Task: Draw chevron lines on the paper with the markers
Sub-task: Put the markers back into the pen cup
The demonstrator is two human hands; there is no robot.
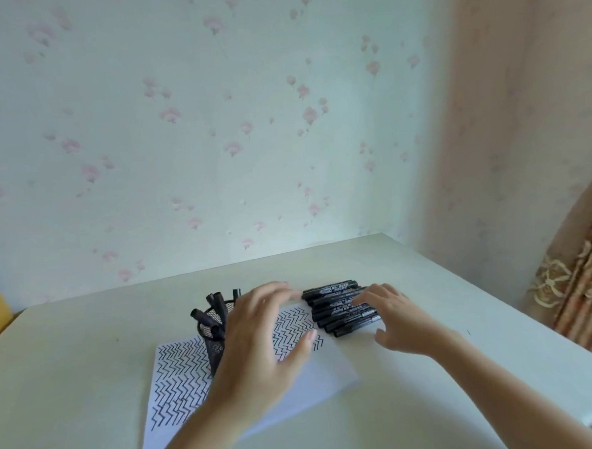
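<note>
A row of black capped markers [342,307] lies lengthwise left to right beyond the chevron-covered white paper [316,377], under the right hand [400,318], its fingers spread and empty; the left hand [259,343] hovers open.

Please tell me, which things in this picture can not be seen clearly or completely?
Head view:
- Paper: its middle is hidden by the left hand, and its near corner is cut off by the bottom edge.
- Mesh pen holder: its right side is behind the left hand.
- Row of black markers: the label text is too small to read; the right hand covers their right ends.
</note>
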